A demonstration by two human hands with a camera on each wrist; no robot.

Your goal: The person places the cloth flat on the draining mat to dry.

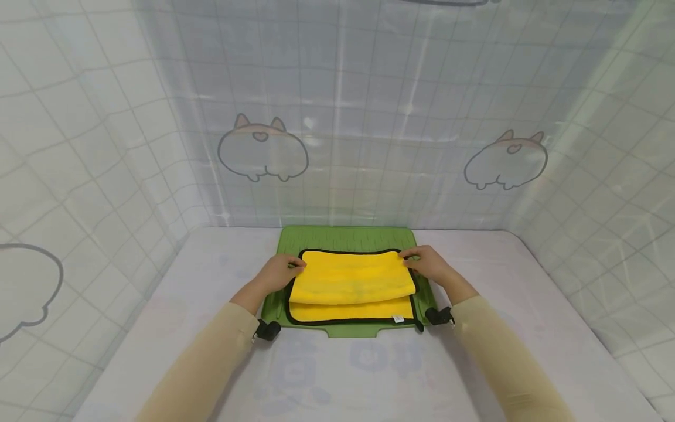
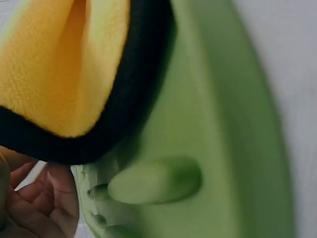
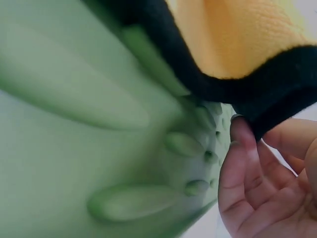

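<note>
Beige sleeves (image 1: 216, 351) fill the foreground, one per side, each with a black wrist camera (image 1: 269, 330) near the cuff. Forearms angle inward to a black-trimmed yellow cloth (image 1: 350, 275), long axis left-right, lying on a green ribbed draining mat (image 1: 345, 235). Key relation: cloth sits between the hands, a short side toward each, so neither hand is clearly nearer. Right hand (image 1: 428, 262) is at the far right corner; left hand (image 1: 275, 274) is at the left side, slightly below the far left corner. Right thumb and finger pinch the trim, plain in the right wrist view. Left looks pinched on the edge too; its fingertips are hidden by the trim in the left wrist view. Cloth is doubled: unbordered fold faces the person, short of the near trimmed edge, with white label (image 1: 398, 319) toward the near right corner.
</note>
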